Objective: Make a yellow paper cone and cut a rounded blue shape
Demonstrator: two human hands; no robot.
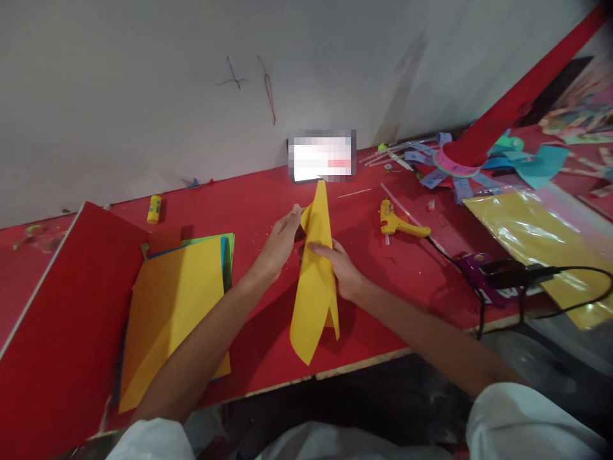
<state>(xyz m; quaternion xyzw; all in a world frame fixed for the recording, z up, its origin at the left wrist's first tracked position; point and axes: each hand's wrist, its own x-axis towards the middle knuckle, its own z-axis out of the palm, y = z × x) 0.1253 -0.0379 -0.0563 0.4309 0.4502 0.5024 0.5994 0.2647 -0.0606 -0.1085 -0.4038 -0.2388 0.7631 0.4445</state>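
A sheet of yellow paper [313,275], curled into a loose cone with its narrow end pointing away, is held up over the red table. My right hand [342,268] is closed round its right side, thumb lying across the front. At its upper left edge, my left hand [282,239] pinches the paper with its fingers. The wide lower end hangs with a loose flap on the right. Left of my hands lies a stack of coloured paper [177,300], yellow on top, with blue and green edges showing.
A yellow glue gun [397,222] lies right, its cord running to a purple power strip [488,278]. A glue stick [154,209] stands back left, near a large red board [62,319]. A lit screen [316,160] leans on the wall. A tall red cone [522,96] stands back right.
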